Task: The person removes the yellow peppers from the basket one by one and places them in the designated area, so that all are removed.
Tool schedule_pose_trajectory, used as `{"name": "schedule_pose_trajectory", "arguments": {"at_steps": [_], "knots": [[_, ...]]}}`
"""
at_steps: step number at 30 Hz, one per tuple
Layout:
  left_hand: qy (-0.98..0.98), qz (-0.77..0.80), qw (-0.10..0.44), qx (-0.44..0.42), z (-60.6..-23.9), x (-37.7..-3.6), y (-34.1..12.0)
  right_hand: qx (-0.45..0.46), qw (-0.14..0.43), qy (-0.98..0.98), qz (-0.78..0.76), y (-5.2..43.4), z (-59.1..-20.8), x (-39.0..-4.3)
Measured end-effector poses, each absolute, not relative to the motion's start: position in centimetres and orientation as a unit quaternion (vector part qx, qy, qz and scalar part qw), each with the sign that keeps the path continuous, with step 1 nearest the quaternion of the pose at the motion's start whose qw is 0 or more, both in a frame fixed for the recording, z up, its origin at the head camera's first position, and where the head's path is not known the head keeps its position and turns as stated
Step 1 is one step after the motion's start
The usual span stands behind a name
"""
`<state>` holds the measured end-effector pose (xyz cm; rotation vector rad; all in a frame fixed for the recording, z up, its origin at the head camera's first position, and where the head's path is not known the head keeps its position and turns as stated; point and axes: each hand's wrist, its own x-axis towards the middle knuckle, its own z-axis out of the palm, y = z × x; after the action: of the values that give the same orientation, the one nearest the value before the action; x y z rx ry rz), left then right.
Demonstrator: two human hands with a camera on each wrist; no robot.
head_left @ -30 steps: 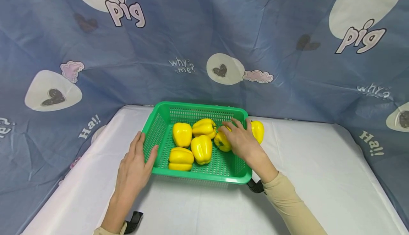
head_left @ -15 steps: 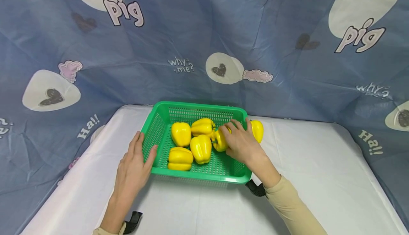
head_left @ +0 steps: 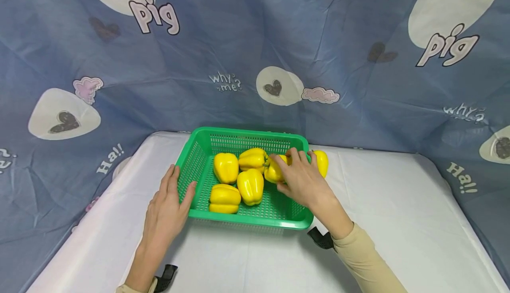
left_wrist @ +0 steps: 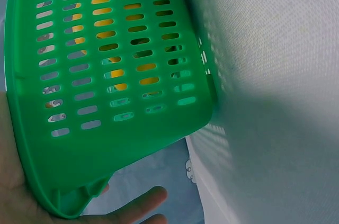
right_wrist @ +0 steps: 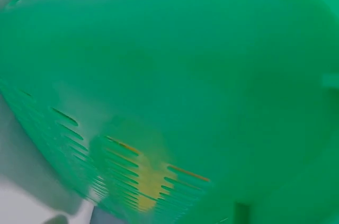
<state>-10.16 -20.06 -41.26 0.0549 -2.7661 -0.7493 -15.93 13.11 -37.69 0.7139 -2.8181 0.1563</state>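
Observation:
A green slotted basket sits on the white table and holds several yellow bell peppers. My right hand reaches in over the right rim, its fingers curled round one yellow pepper near the back right. My left hand lies flat against the basket's left wall with straight fingers, the thumb on the rim. In the left wrist view the basket wall fills the frame above my palm and fingers. The right wrist view is a green blur of basket.
One more yellow pepper lies on the table outside the basket's right rim, behind my right hand. The white tablecloth spreads to both sides. A blue printed curtain closes off the back and sides.
My right hand has closed tighter on the pepper and drawn it a little up and toward the back of the basket. The left hand and basket have not moved.

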Motion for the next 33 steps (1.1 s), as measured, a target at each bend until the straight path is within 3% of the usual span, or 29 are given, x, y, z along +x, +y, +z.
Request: {"name": "schedule_pose_trajectory", "arguments": {"at_steps": [33], "knots": [[-0.954, -0.256, 0.152, 0.015, -41.4, -10.2, -20.1, 0.196, 0.185, -0.961, 0.063, 14.7, -35.5, -15.4]]}}
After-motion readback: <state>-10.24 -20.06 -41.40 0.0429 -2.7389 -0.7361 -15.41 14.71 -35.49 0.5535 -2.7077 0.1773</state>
